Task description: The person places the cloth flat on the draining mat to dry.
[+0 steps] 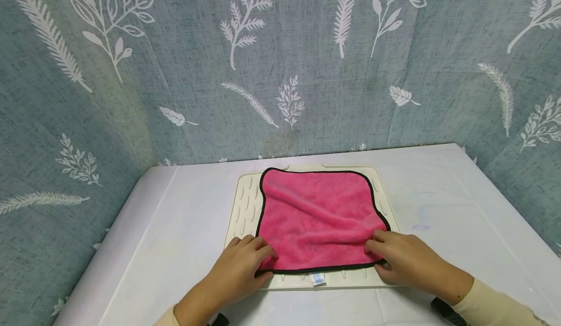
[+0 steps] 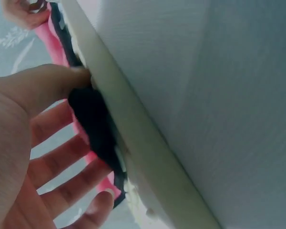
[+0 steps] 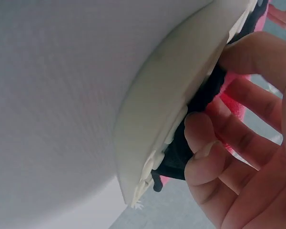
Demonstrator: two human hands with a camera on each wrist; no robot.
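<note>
A pink plush cloth point(image 1: 315, 214) with black edging lies spread, with a few wrinkles, on a cream ridged drying mat point(image 1: 245, 204). My left hand point(image 1: 241, 262) holds the cloth's near left corner, thumb at the front edge and fingers over the top. In the left wrist view, the black edging point(image 2: 97, 129) passes between that thumb and the fingers. At the near right corner, my right hand point(image 1: 401, 258) grips the cloth with bent fingers. The right wrist view shows its fingers point(image 3: 238, 119) around the dark border; part of the corner is hidden behind them.
A small white label point(image 1: 317, 278) sticks out from the cloth's front edge. The mat rests on a table with a white cover point(image 1: 184, 228). Blue-grey leaf-patterned fabric point(image 1: 280, 72) rises behind the table and along its sides.
</note>
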